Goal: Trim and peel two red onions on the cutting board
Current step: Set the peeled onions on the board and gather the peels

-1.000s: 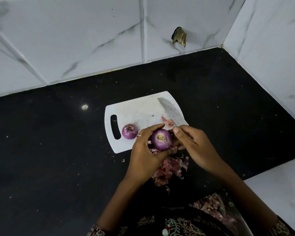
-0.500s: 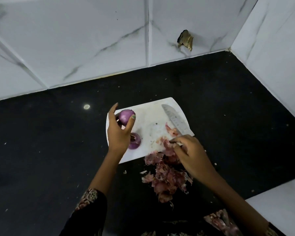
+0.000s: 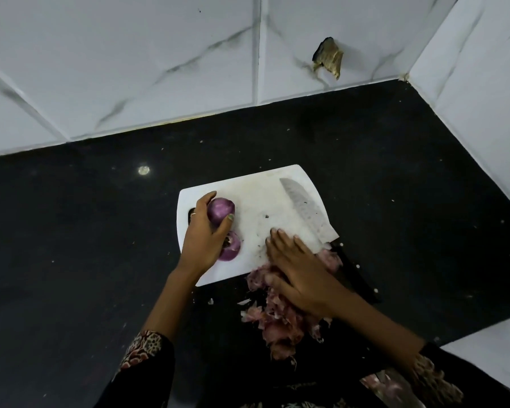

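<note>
- Since half a second ago, the right hand (image 3: pixel 301 275) has gone from a closed pinch at the knife's heel to lying flat, fingers spread, palm down on the near right part of the cutting board (image 3: pixel 256 187), over the onion skins (image 3: pixel 277 322); scraps that lay on the board then are mostly gone from it.
- The left hand (image 3: pixel 202 240) has hardly shifted: thumb and fingers wrap the peeled onion (image 3: pixel 221 212) at the board's left end, near the handle slot. Whether the onion rests on the board or is just off it, I cannot tell.
- The second onion (image 3: pixel 231 245) sits just beside and partly under that hand, on the board, its trimmed end showing.
- Handling, as I judge it: a peeled onion is firm, dense for its size, smooth and likely slick, and it rolls. Cup it around the widest part, or stand it on a cut end.
- The skins look papery and light; sweeping suits them better than picking.
- The knife (image 3: pixel 305 209) lies untouched along the board's right side, its dark handle off the edge on the black counter (image 3: pixel 71 260).
</note>
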`<state>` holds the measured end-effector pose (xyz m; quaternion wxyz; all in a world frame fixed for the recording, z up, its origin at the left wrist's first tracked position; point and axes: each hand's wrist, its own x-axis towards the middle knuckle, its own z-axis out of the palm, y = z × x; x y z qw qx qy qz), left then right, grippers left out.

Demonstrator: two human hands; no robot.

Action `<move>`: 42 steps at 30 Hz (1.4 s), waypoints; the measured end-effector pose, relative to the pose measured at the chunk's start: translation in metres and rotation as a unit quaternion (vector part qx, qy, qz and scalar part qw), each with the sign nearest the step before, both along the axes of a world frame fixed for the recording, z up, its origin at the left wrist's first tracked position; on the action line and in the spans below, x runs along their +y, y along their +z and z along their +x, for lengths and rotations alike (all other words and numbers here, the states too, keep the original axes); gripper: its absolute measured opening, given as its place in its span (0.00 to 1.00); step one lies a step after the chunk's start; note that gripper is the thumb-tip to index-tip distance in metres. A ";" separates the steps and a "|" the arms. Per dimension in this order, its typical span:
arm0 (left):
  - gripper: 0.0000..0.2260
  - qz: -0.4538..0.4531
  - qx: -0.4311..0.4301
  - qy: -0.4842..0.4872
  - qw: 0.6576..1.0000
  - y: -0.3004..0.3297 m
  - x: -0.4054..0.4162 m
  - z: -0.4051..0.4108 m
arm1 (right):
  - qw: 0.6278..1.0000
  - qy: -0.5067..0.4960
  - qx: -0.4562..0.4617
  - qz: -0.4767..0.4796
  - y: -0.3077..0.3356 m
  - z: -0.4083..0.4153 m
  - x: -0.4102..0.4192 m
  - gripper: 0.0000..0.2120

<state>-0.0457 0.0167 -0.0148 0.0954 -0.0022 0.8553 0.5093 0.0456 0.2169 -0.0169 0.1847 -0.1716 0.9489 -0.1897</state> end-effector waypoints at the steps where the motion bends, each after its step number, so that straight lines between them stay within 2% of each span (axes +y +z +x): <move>1: 0.24 0.002 -0.004 0.001 1.000 0.000 0.000 0.002 | 1.000 0.013 -0.011 -0.022 0.004 0.011 -0.001 0.43; 3: 0.26 0.010 -0.010 0.005 1.000 0.001 0.000 0.004 | 0.994 -0.002 -0.032 -0.105 0.013 0.028 -0.002 0.40; 4: 0.27 0.012 -0.012 0.006 1.000 0.003 0.001 0.005 | 0.987 -0.039 -0.028 -0.155 0.019 0.033 -0.002 0.37; 5: 0.27 0.010 -0.013 0.008 1.000 0.004 0.001 0.006 | 0.976 -0.094 -0.006 -0.197 0.024 0.035 -0.001 0.32; 7: 0.28 0.003 -0.009 0.016 1.000 0.006 0.002 0.007 | 0.946 -0.208 0.106 -0.223 0.030 0.031 0.008 0.18; 9: 0.28 -0.016 0.001 0.020 1.000 0.006 0.002 0.008 | 0.915 -0.296 0.214 -0.173 0.030 0.020 0.026 0.13; 10: 0.28 -0.030 0.009 0.021 0.999 0.006 0.002 0.009 | 0.907 -0.333 0.224 -0.128 0.030 0.015 0.036 0.12; 11: 0.29 -0.043 0.019 0.021 0.999 0.006 0.003 0.009 | 0.906 -0.362 0.204 -0.076 0.027 0.012 0.048 0.12; 13: 0.29 -0.054 0.025 0.028 0.998 0.007 0.004 0.011 | 0.916 -0.386 0.109 0.006 0.020 0.013 0.067 0.16; 16: 0.30 -0.064 0.029 0.036 0.997 0.007 0.003 0.013 | 0.933 -0.355 0.056 -0.003 0.011 0.024 0.077 0.21; 23: 0.29 -0.051 0.036 0.069 0.996 0.007 0.003 0.016 | 0.905 -0.401 0.140 -0.035 0.005 0.019 0.080 0.17; 28: 0.28 -0.048 0.053 0.086 0.994 0.007 0.005 0.018 | 0.900 -0.407 0.152 -0.015 0.004 -0.006 0.082 0.16; 31: 0.27 -0.126 0.137 0.079 0.979 0.013 0.010 0.018 | 0.892 -0.416 0.174 0.030 0.008 -0.014 0.077 0.13; 33: 0.28 -0.185 0.196 0.034 0.962 0.020 0.020 0.017 | 0.899 -0.386 0.208 0.007 0.011 -0.019 0.067 0.13; 35: 0.29 -0.188 0.206 -0.042 0.959 0.025 0.037 0.019 | 0.928 -0.307 0.207 -0.028 0.011 -0.031 0.055 0.18; 37: 0.30 -0.170 0.180 -0.131 0.960 0.024 0.058 0.023 | 0.965 -0.213 0.152 -0.013 0.006 -0.042 0.043 0.31; 39: 0.30 -0.166 0.136 -0.193 0.957 0.017 0.075 0.026 | 0.987 -0.143 0.072 0.020 0.000 -0.043 0.037 0.44; 40: 0.30 -0.171 0.112 -0.212 0.956 0.012 0.081 0.025 | 0.991 -0.114 0.054 0.035 -0.004 -0.038 0.036 0.48; 42: 0.31 -0.187 0.073 -0.236 0.951 0.002 0.086 0.023 | 0.994 -0.075 0.063 0.047 -0.009 -0.020 0.034 0.47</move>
